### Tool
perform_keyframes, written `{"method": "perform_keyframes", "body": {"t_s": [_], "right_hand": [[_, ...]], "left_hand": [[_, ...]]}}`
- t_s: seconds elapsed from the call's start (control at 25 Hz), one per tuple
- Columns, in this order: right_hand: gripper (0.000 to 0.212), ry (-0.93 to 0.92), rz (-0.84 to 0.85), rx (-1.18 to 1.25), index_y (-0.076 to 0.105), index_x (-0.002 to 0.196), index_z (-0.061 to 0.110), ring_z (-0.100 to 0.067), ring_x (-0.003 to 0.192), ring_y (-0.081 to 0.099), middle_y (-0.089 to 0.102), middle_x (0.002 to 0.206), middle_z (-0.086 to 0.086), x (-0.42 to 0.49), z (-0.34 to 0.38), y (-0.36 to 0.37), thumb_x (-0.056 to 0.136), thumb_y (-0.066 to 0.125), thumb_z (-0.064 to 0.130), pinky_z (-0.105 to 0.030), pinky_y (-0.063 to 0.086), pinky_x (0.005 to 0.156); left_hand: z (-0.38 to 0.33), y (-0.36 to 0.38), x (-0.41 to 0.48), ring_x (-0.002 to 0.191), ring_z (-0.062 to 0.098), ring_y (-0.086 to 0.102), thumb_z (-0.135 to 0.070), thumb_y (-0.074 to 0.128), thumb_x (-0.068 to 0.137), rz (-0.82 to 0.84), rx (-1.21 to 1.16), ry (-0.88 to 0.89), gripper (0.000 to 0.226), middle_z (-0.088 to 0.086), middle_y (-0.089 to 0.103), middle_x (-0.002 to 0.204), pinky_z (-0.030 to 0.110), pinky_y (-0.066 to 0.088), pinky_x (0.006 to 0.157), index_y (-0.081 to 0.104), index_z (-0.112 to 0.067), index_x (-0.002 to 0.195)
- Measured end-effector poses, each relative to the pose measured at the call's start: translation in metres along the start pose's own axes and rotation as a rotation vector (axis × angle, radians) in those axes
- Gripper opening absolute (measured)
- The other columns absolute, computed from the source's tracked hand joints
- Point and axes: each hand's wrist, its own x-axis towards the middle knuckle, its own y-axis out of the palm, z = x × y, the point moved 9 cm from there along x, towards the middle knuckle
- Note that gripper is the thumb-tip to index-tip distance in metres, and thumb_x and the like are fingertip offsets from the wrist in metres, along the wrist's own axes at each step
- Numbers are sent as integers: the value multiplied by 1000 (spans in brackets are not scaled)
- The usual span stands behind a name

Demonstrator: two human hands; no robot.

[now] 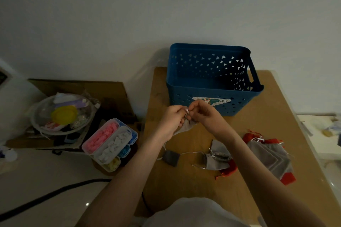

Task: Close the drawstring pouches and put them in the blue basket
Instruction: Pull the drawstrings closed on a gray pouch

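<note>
Both hands, left hand [173,118] and right hand [203,114], pinch a grey pouch [181,128] and its strings before the blue basket [212,79] at the counter's [193,186] far edge.

Basket [212,86] at table [267,116] rear; pouches [267,155] front-right; hands [186,116] between.

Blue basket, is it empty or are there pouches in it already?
Looks empty: the blue basket shows only bare floor inside, though its near wall hides some.
</note>
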Motion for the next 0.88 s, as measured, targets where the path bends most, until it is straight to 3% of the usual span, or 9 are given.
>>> {"method": "perform_keyframes", "body": {"t_s": [0.24,0.4,0.52,0.72,0.88], "right_hand": [[19,58,-156,-60,52,110,11,-14,74,59,59,78,-4,4,-6,-11,94,52,0,-34,49,75],[13,15,-125,-100,56,106,5,-12,74,60,61,83,-11,8,1,-6,94,51,1,-27,51,72],[10,-2,-137,-151,57,103,7,-8,75,61,63,83,-6,12,4,-5,94,53,4,-25,51,73],[8,17,-187,-183,59,99,6,-19,84,62,64,88,-8,15,3,-10,95,52,8,-34,50,79],[3,-43,-201,-295,58,93,7,-9,77,59,62,81,-1,14,12,-10,93,55,7,-23,48,72]], "left_hand": [[-9,10,-8,59,-2,52,-25,46,99,65,82,130,19,-6,57,73,14,42,58,61,-13,98],[-20,2,-8,51,-3,51,-18,50,97,-83,104,216,14,-1,56,68,12,41,53,60,-11,89],[-23,-4,-7,47,-1,49,-20,47,99,-151,73,210,23,0,54,63,13,40,49,55,-16,78],[-23,-11,-5,50,5,49,-17,48,98,-166,-13,156,23,4,54,63,16,40,48,55,-13,76],[-17,-10,-3,52,8,47,-13,47,96,-174,-67,58,20,0,54,60,15,39,46,56,-11,78]]}}
